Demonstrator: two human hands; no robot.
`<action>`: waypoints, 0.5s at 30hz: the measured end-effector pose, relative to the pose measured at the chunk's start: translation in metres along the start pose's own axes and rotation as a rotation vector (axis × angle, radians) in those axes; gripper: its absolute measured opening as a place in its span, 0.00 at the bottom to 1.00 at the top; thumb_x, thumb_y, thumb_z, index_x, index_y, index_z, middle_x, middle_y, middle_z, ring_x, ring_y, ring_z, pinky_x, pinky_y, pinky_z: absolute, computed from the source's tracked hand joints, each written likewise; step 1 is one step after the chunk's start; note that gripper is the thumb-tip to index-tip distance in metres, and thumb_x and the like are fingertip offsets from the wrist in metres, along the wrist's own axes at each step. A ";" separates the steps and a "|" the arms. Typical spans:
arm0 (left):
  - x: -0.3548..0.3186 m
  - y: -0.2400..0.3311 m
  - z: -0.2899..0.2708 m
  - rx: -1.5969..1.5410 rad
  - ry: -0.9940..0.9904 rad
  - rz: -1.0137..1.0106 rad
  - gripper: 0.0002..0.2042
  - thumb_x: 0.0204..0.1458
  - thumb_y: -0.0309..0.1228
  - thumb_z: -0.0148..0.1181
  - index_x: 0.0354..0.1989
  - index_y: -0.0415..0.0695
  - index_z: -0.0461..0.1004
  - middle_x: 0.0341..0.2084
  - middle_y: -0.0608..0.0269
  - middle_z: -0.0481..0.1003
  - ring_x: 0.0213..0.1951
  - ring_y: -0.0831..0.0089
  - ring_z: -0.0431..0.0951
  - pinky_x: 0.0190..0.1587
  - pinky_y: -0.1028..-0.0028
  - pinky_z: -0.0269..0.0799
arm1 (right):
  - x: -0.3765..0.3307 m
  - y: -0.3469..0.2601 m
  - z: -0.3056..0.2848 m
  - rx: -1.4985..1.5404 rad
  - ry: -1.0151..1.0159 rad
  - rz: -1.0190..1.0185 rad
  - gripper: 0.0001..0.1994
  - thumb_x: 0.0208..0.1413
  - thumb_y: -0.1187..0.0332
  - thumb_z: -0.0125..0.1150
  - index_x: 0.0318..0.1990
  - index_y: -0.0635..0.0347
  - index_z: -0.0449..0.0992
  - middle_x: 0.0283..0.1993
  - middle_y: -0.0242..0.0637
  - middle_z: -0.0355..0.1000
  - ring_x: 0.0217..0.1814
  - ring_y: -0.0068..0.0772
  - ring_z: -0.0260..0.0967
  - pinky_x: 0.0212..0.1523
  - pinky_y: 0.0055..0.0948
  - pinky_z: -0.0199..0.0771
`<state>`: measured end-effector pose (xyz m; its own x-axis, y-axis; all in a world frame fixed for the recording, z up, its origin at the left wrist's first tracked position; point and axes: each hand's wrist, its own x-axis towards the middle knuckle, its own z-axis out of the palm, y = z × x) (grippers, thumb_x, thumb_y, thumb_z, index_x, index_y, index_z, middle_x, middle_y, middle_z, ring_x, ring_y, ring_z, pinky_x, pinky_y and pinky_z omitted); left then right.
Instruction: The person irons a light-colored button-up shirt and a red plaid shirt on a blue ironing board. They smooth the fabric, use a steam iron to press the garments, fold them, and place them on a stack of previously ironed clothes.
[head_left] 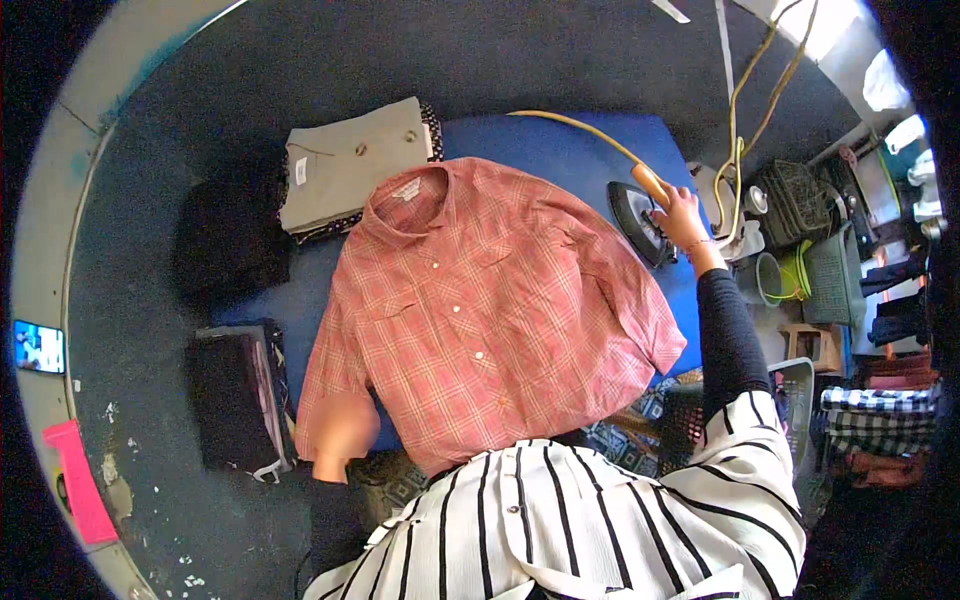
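Observation:
A red plaid button-up shirt (500, 310) lies front up across a blue-covered ironing table (610, 140), its collar toward the far side. My right hand (683, 218) is closed on the light brown handle of a dark iron (632, 215) at the table's right, just beyond the shirt's sleeve. A yellowish cord runs from the iron's handle back over the blue cover. At the shirt's left sleeve end, by the near edge, is my left hand (343, 432). It is too blurred to make out its fingers.
Folded grey garments (350, 165) are stacked at the far left of the table, with dark folded clothes (235, 400) nearer. To the right stand baskets (835, 280) and folded checked clothes (880, 415). Yellow cords (740, 150) hang at the right. A lit screen (38, 347) is far left.

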<state>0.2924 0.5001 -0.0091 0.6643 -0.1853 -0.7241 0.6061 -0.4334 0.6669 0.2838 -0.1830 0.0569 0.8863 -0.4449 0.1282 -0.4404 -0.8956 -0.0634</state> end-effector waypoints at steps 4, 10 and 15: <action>-0.001 -0.028 0.032 -0.314 0.143 0.029 0.16 0.63 0.37 0.44 0.49 0.36 0.69 0.33 0.54 0.78 0.31 0.69 0.78 0.33 0.75 0.73 | 0.011 0.003 0.047 -0.024 0.089 0.061 0.30 0.50 0.68 0.58 0.63 0.53 0.60 0.51 0.47 0.68 0.54 0.50 0.63 0.55 0.44 0.65; 0.032 -0.016 0.055 -0.965 0.079 0.099 0.20 0.62 0.34 0.41 0.59 0.35 0.62 0.52 0.52 0.71 0.52 0.58 0.73 0.57 0.58 0.67 | 0.042 0.026 0.074 -0.163 0.297 -0.010 0.29 0.52 0.76 0.51 0.64 0.48 0.61 0.44 0.44 0.70 0.51 0.47 0.67 0.49 0.43 0.66; 0.043 -0.006 0.070 -0.983 -0.034 0.069 0.21 0.60 0.36 0.42 0.58 0.36 0.64 0.55 0.53 0.70 0.53 0.56 0.71 0.55 0.55 0.69 | 0.076 0.013 0.032 -0.120 0.395 -0.078 0.24 0.52 0.62 0.58 0.58 0.52 0.67 0.47 0.44 0.68 0.48 0.48 0.66 0.48 0.45 0.66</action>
<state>0.2868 0.4331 -0.0558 0.7080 -0.2147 -0.6727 0.6708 0.5021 0.5458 0.3504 -0.2285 0.0345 0.8052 -0.3203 0.4990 -0.4083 -0.9098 0.0749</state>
